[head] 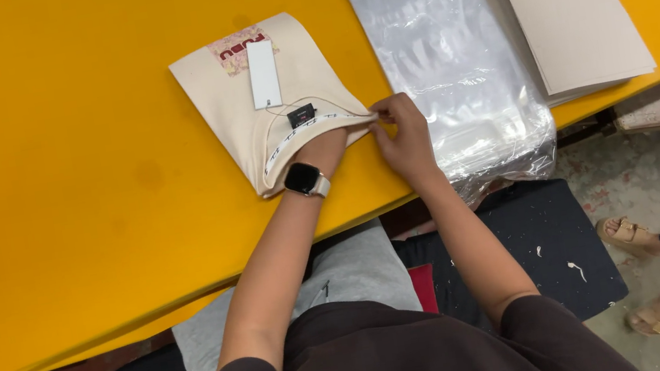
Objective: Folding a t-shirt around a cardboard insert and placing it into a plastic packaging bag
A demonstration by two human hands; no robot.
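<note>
Both forearms reach forward: left hand [324,147] hidden inside the folded cream garment [272,97], grip unclear; right hand [403,134] pinches its collar edge.

one view only: a head-worn camera, looking steeply down and forward over the wearer's own torso at the lower centre of the frame. the yellow table [88,215] fills the upper and left frame at close, arm's-reach range. the floor [657,187] shows at lower right. both forearms enter from the bottom centre. no second view shares the scene.
</note>
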